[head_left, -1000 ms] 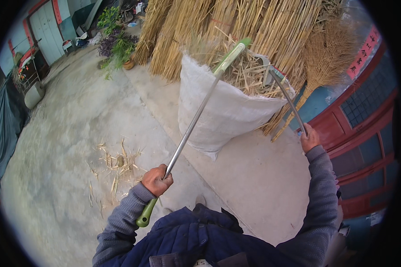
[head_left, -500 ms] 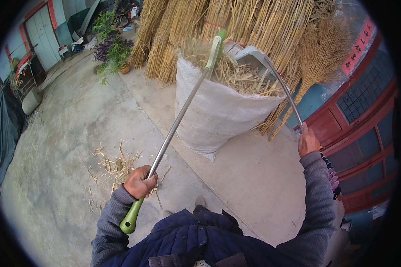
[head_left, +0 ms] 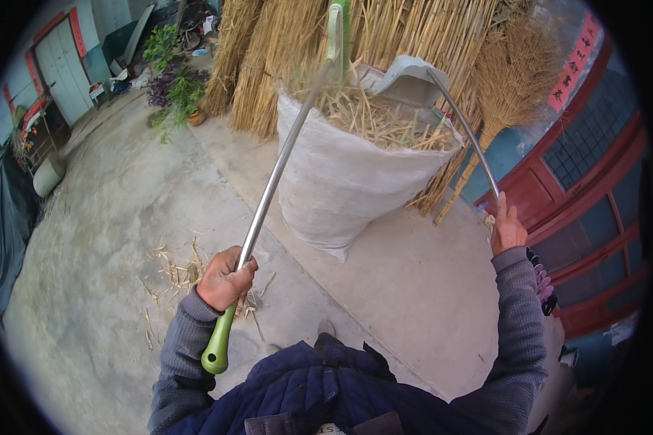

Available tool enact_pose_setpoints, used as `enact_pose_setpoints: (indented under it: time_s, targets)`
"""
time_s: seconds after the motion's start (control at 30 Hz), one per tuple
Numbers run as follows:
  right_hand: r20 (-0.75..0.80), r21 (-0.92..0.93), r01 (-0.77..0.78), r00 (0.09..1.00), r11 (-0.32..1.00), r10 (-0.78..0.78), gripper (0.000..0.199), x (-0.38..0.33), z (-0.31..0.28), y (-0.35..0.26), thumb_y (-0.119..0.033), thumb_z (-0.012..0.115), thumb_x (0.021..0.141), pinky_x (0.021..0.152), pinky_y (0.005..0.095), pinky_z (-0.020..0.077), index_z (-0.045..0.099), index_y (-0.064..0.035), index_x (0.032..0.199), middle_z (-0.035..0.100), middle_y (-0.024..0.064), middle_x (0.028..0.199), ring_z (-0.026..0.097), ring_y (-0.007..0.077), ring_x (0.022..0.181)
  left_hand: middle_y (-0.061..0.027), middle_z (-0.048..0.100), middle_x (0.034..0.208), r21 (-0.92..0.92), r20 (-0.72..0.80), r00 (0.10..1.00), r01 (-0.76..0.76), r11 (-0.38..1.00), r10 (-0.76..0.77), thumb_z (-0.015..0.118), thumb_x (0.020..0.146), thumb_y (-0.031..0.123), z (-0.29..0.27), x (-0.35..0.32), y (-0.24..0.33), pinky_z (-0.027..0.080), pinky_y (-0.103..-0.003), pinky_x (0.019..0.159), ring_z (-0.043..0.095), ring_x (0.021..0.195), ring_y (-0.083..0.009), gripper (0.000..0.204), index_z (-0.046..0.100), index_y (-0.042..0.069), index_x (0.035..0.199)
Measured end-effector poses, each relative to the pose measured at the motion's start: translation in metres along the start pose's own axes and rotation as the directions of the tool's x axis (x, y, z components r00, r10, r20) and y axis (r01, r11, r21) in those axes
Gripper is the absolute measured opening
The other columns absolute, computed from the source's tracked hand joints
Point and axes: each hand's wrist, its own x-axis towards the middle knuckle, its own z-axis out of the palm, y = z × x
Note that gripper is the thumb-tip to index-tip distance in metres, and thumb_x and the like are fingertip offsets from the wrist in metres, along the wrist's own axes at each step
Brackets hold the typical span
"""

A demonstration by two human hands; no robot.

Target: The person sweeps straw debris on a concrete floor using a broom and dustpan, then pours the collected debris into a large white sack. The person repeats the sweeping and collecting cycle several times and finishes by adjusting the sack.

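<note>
My left hand point(head_left: 227, 278) is closed round the metal handle of a broom point(head_left: 281, 161), just above its green end grip. The broom's green and white head rises over the rim of a white woven sack point(head_left: 341, 177). Dry straw pieces point(head_left: 374, 119) fill the sack to the top. In my right hand point(head_left: 508, 229) is the metal handle of a grey dustpan point(head_left: 409, 80), with a finger stretched along it. The dustpan is tilted over the right back part of the straw; its inside is partly seen.
Loose straw point(head_left: 175, 272) lies on the concrete floor point(head_left: 109, 239) at left. Bundled stalks point(head_left: 268, 69) lean behind the sack, with a twig broom point(head_left: 521, 76) beside them. Red doors point(head_left: 588, 196) stand at right, a potted plant point(head_left: 189, 94) at the back left.
The broom head has lifted up and left, away from the dustpan. The dustpan has risen slightly and turned, and more straw shows in the sack. Both hands keep their holds.
</note>
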Motion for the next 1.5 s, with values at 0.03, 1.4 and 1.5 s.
enact_pose_setpoints:
  time_s: [0.03, 1.4, 1.5]
  targets:
    - [-0.003, -0.001, 0.000, 1.000, 1.000, 0.000, 0.059, -0.001, 0.001, 0.000, 0.001, 0.046, 0.075, 0.053, 0.0419, 0.0455, 0.028, -0.0042, 0.131, 0.047, 0.0214, 0.085, 0.056, 0.0356, 0.064, -0.0019, 0.046, 0.052, -0.037, 0.022, 1.000, 0.009, 0.999, -0.008, 0.049, 0.083, 0.019, 0.003, 0.003, 0.002, 0.037, -0.022, 0.036, 0.044, 0.037, -0.0099, 0.019, 0.047, 0.000, 0.080]
    - [-0.005, 0.875, -0.122, 0.965, 0.469, 0.261, 0.037, -0.031, 0.029, -0.031, -0.006, 0.046, 0.084, 0.059, 0.0251, 0.0421, 0.046, 0.0004, 0.121, 0.053, 0.0044, 0.077, 0.051, 0.0121, 0.067, 0.0001, 0.038, 0.046, -0.444, -0.031, 0.999, -0.046, 0.895, 0.036, 0.045, 0.087, 0.014, -0.040, 0.010, -0.027, 0.031, -0.021, 0.032, 0.037, 0.032, -0.0101, 0.012, 0.047, 0.003, 0.081]
    - [0.224, 0.947, -0.268, 0.946, 0.178, 0.234, 0.036, -0.029, 0.027, -0.056, -0.007, 0.047, 0.085, 0.045, 0.0171, 0.0289, 0.047, -0.0017, 0.120, 0.045, -0.0027, 0.069, 0.036, 0.0024, 0.052, 0.0001, 0.037, 0.047, -0.424, -0.101, 0.995, -0.053, 0.904, 0.011, 0.046, 0.086, 0.013, -0.052, 0.001, -0.035, 0.031, -0.022, 0.032, 0.037, 0.033, -0.0104, 0.011, 0.047, 0.003, 0.081]
